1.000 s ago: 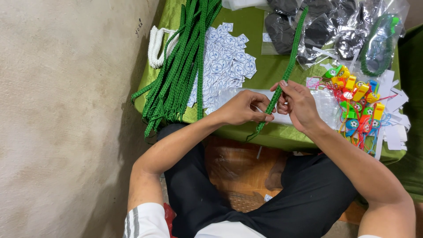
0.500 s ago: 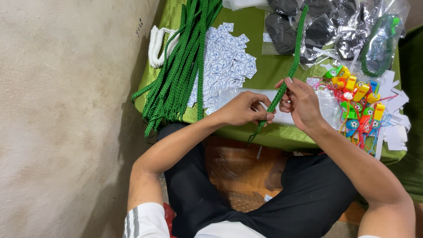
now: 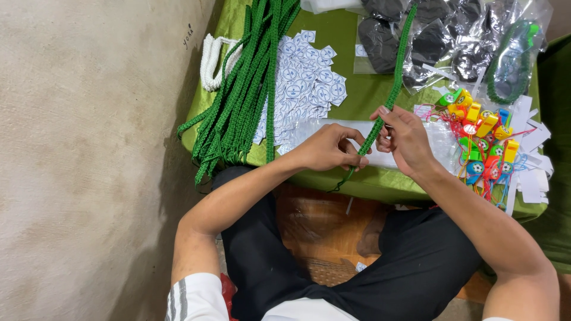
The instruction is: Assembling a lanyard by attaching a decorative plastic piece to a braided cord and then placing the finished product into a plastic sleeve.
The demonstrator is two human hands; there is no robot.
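Note:
A single green braided cord [image 3: 394,89] runs from the table's far side down to its front edge. My left hand [image 3: 329,147] pinches the cord's lower end near the edge. My right hand [image 3: 407,141] grips the same cord a little higher, fingers closed around it. Both hands hover over a clear plastic sleeve [image 3: 333,132] lying on the green tablecloth [image 3: 351,83]. The cord's frayed tip hangs just below the table edge.
A thick bundle of green cords [image 3: 247,89] lies at the left, beside a white cord [image 3: 211,59]. Round-printed paper labels [image 3: 309,83] are piled in the middle. Coloured plastic whistles [image 3: 482,139] sit at the right, bagged dark items [image 3: 440,35] at the back. A beige wall [image 3: 89,148] stands left.
Both hands stay on the green cord with only small finger shifts; my right hand has slid slightly along it.

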